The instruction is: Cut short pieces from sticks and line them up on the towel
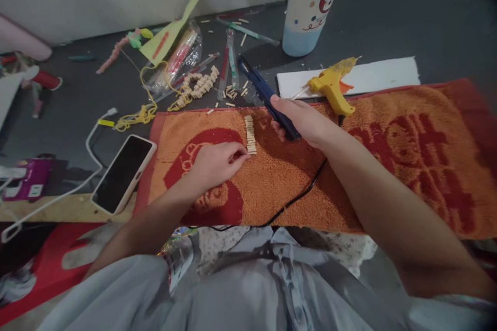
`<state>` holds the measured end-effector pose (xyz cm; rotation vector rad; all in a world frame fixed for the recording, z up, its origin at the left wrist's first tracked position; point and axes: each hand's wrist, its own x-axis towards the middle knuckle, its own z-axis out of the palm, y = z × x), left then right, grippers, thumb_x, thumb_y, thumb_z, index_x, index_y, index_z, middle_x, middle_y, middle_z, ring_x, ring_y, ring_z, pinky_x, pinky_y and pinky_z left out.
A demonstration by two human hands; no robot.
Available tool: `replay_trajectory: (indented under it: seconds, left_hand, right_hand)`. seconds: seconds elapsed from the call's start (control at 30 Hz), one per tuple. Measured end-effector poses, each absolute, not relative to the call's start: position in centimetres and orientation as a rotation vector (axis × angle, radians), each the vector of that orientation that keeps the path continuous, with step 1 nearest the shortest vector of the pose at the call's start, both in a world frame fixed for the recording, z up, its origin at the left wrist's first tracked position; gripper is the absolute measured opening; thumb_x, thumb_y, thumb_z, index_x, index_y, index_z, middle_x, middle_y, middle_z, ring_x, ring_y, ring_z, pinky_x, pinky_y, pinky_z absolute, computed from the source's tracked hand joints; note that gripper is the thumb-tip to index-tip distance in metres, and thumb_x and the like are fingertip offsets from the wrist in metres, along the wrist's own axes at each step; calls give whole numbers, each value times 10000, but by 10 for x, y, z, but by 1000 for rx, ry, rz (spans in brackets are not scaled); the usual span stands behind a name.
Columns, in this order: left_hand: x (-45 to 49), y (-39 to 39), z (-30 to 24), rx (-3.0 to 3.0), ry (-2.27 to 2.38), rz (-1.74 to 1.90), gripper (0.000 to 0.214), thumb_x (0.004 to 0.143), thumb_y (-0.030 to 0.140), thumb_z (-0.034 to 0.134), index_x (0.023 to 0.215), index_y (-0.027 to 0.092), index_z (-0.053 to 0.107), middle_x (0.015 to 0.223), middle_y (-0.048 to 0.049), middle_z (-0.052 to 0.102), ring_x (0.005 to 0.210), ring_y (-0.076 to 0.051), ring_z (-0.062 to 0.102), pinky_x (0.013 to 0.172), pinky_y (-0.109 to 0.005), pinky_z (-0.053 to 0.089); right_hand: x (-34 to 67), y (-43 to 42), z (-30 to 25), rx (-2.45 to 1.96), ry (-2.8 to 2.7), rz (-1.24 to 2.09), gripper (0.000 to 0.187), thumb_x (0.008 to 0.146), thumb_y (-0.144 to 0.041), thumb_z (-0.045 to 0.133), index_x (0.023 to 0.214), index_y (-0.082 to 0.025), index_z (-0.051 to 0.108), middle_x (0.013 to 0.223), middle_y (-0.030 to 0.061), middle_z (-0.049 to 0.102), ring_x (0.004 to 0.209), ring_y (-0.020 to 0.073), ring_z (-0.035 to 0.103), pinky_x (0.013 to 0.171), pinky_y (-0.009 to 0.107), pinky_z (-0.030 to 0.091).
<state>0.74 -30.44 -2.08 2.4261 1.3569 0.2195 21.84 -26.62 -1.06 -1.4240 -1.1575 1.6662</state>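
Observation:
My left hand [215, 164] rests on an orange and red towel [388, 165], its fingertips pinched at the near end of a short row of small wooden stick pieces [250, 133]. My right hand [301, 120] is closed round the handle of a dark blue cutter-like tool [259, 85], which points away toward the far left. A yellow glue gun [333, 84] lies just beyond my right hand on the towel's far edge, and its black cord [295, 199] runs back across the towel.
A phone [123, 173] with a white cable lies left of the towel. Beyond it are loose stick pieces, a chain of sticks [198, 85], yellow string, pens in plastic wrap, a white strip [380, 75] and a patterned bottle [308, 5].

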Motion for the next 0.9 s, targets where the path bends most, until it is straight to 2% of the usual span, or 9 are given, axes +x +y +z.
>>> replay_trajectory:
  seconds: [0.3,0.57,0.9]
  left_hand:
    - [9,-306,-20,2446,1370,226,234,837,374,519,865,197,670,650,7,657,563,-95,563,528,-217,338]
    - [10,-307,-19,2424,1375,236,248,834,391,523,873,195,669,628,11,643,557,-91,556,520,-212,339]
    - [8,-306,-20,2403,1394,200,257,815,416,535,837,193,660,635,15,636,565,-91,557,534,-217,346]
  right_hand:
    - [218,-267,-10,-1390,-1128,1668,349,876,-485,474,688,-192,505,541,-28,483,383,67,448,371,228,354]
    - [218,-267,-9,-1398,-1148,1674,361,885,-464,462,660,-186,513,534,-35,490,390,51,459,407,233,356]
    - [219,-266,-13,-1392,-1145,1679,355,856,-500,489,678,-195,525,538,-36,500,395,58,465,395,235,371]
